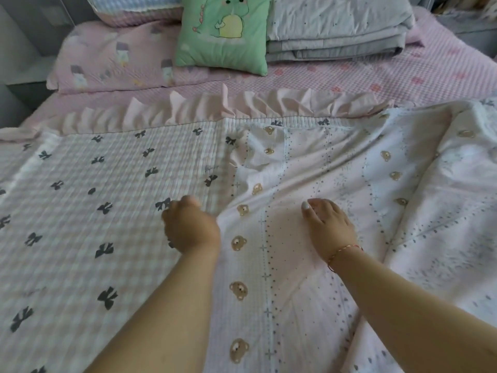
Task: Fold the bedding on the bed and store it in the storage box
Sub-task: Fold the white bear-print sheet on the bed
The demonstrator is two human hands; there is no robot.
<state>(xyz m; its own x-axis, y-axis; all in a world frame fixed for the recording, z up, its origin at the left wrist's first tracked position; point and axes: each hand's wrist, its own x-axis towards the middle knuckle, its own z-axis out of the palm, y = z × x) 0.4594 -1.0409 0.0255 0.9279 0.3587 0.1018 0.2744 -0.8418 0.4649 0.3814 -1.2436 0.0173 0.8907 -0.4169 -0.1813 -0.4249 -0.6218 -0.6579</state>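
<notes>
A pink checked quilt with dark bows [88, 200] lies spread over the bed, a pink ruffle [215, 106] along its far edge. Its right part is turned over, showing a pale underside printed with small bears [309, 189]. My left hand [188, 224] is curled at the edge of that turned-over part, gripping the fabric where the two patterns meet. My right hand [328, 224] rests palm down on the bear-print side, fingers relaxed. No storage box is in view.
At the head of the bed lie a pink pillow [115, 63], a green dinosaur cushion [223, 33] and a folded grey quilt [338, 28]. The pink bed sheet [403, 76] shows behind the ruffle. A grey wall edge stands at far left.
</notes>
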